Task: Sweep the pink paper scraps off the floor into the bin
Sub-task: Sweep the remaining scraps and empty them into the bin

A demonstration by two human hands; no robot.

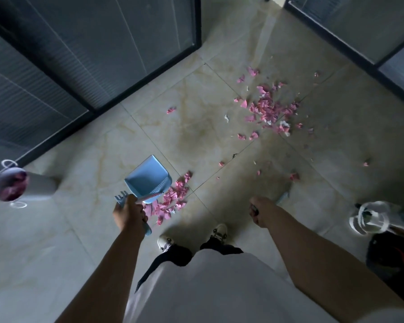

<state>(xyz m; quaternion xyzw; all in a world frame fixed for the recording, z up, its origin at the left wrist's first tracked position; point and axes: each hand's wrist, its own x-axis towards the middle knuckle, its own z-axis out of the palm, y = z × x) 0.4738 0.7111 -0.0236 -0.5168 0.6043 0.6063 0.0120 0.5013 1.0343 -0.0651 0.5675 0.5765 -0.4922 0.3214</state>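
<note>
Left hand [129, 215] fingers clamped on the blue dustpan [147, 179] handle, right hand [258, 212] fisted round a broom handle [282, 197], blurred. Near pile of pink scraps [170, 199] sits just right of the pan lip: judgement, set the lip flat on the floor and use short strokes left. Main scatter [271, 108] lies far right, bin [9, 184] at left

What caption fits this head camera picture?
Left hand holds blue dustpan beside pink paper scraps on floor.
</note>
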